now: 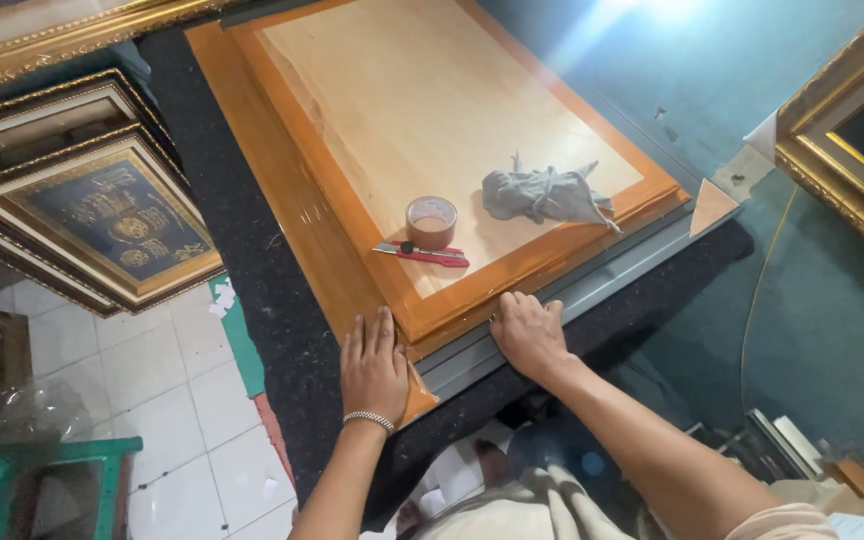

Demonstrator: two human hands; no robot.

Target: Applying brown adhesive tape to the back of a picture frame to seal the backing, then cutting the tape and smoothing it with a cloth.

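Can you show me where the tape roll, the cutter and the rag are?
tape roll (431, 221), head view, on its outer band
cutter (424, 254), head view, middle of its red handle
rag (542, 195), head view, centre of the crumpled cloth

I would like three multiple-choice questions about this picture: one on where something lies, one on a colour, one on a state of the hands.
1. Where does the roll of tape lie?
A. on the tiled floor
B. on the wooden board, just above the red cutter
C. on top of the grey cloth

2. What colour is the cutter?
A. red
B. blue
C. yellow

3. How are the two hands?
A. both gripping the cutter
B. lifted in the air
C. flat, pressing down at the near corner of the board

Answers:
1 B: the tape roll sits on the wooden board, next to the cutter, left of the grey cloth.
2 A: its body is red.
3 C: the left hand and right hand lie open on the corner, holding nothing.
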